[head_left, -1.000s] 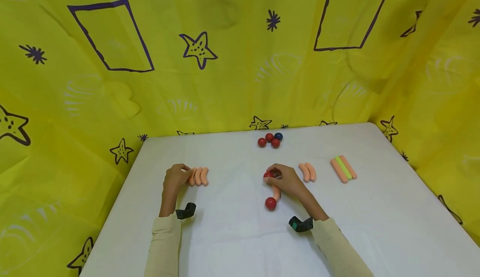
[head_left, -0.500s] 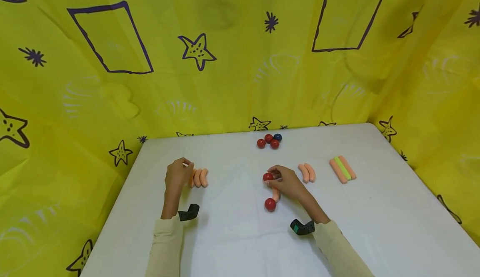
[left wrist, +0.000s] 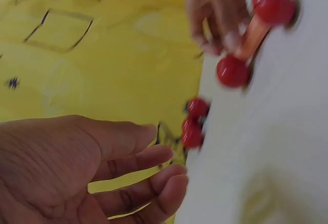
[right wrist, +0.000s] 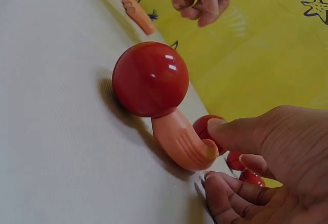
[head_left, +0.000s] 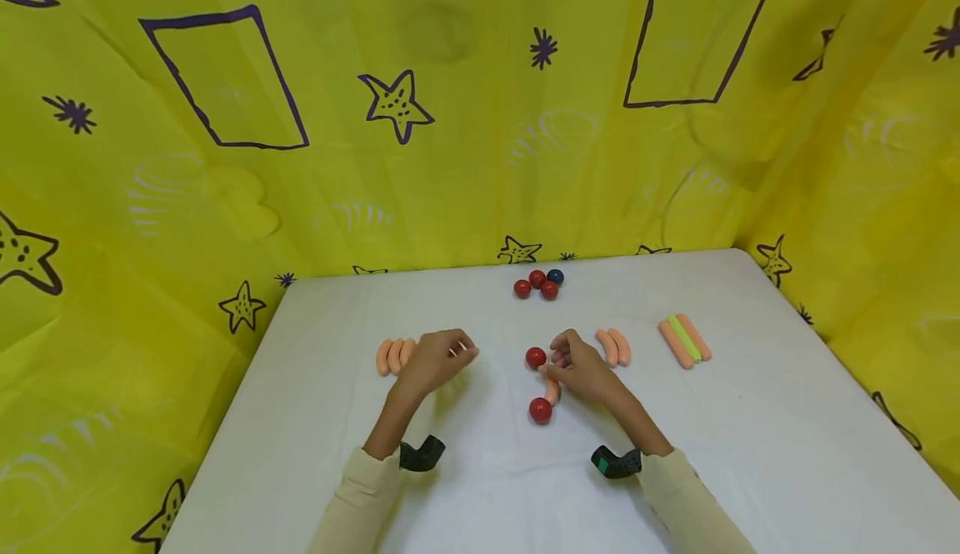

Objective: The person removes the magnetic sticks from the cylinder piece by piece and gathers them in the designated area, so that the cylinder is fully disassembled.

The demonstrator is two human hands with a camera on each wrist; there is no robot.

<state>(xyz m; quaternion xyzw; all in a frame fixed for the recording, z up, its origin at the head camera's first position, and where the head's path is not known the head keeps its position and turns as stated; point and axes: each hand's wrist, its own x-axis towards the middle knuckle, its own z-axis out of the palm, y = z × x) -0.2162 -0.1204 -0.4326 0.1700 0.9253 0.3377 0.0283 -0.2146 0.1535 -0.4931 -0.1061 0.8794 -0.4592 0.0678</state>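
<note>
On the white table, a peach-coloured curved stick [head_left: 552, 392] joins a near red ball [head_left: 540, 411] and reaches toward a far red ball [head_left: 536, 358]. My right hand [head_left: 588, 371] hovers beside this piece with thumb and fingers apart. In the right wrist view, its thumb [right wrist: 241, 131] overlaps the far ball and the stick's ridged end. Nothing is between the fingers of my left hand [head_left: 438, 361], which hangs above the table to the left, fingers loosely bent. Several peach curved sticks [head_left: 394, 357] lie behind it, partly covered by that hand in the head view.
Near the back edge sit several red balls [head_left: 537, 279] and one blue ball [head_left: 555, 277]. Two curved sticks [head_left: 613, 347] lie right of my right hand. Farther right are peach straight sticks [head_left: 677, 346] with a green stick [head_left: 685, 338] between them. Yellow patterned cloth [head_left: 465, 162] surrounds the table.
My left hand has left the curved sticks and moved right toward the middle. My right hand has let go of the far red ball and drawn slightly right; the joined piece stays put.
</note>
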